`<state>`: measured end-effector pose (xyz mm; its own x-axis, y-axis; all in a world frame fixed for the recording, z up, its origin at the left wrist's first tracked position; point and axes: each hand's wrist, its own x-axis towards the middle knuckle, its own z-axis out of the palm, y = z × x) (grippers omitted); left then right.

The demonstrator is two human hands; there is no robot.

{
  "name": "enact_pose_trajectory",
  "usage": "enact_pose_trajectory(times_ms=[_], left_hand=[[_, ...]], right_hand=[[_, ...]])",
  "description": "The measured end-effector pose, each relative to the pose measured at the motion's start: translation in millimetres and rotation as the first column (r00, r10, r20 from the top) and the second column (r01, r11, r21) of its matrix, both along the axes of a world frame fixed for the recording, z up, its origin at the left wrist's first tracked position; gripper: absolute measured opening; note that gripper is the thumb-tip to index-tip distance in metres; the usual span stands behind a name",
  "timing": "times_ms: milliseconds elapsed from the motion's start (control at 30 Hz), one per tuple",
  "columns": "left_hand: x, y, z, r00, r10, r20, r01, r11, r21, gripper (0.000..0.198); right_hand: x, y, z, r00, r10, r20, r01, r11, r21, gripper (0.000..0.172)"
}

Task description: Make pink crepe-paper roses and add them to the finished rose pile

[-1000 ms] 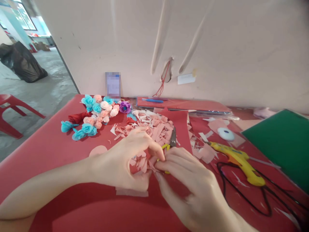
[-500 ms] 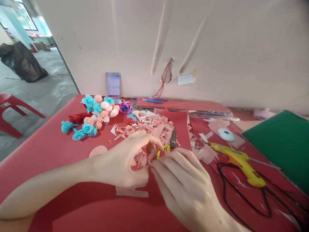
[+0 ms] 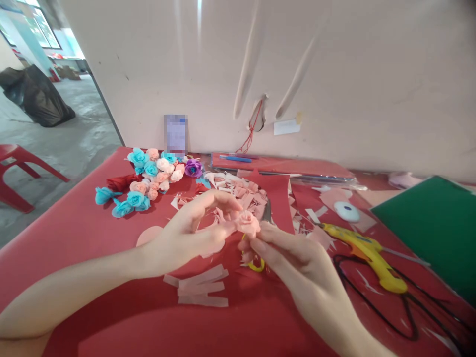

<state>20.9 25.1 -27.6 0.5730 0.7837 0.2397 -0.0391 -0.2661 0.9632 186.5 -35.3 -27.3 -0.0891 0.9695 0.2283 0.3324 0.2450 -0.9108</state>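
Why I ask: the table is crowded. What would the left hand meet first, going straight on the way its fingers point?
The left hand meets the pink paper rose, which it seems to hold; beyond is the right hand, though depth is unclear.

Both hands (image 3: 193, 230) (image 3: 297, 258) pinch a pink paper rose (image 3: 247, 222) above scissors (image 3: 256, 258).

yellow glue gun (image 3: 366, 250) right of centre | green sheet (image 3: 435, 223) far right | paper flowers (image 3: 150, 169) heaped far left | pink scraps (image 3: 245, 191) mid-table | cut strips (image 3: 203, 287) near edge | red chair (image 3: 11, 151) on floor
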Motion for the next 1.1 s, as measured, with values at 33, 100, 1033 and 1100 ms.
enact_pose_trajectory(times_ms=[33,100,1033,1100], left_hand=[[0.8,-1.1,-0.3,1.0,0.022,-0.001,-0.022,0.997,0.071,0.011],[1.9,-2.6,-1.2,0.999,0.036,-0.013,-0.033,0.98,0.197,0.015],[-3.4,-9.1,8.7,0.933,0.354,0.071,-0.228,0.425,0.876,0.004],[-2.2,-10.1,8.8,0.952,0.299,0.072,-0.235,0.556,0.797,0.003]], right_hand=[[0.3,-0.6,-2.2,0.995,0.023,-0.101,-0.03,0.997,-0.07,0.023],[0.3,-1.0,-6.4,0.952,0.06,-0.3,-0.118,0.977,-0.176,0.02],[-14.5,2.0,-15.0,0.636,0.079,-0.768,-0.459,0.838,-0.294,0.017],[-14.5,2.1,-15.8,0.658,0.08,-0.748,-0.445,0.843,-0.301,0.018]])
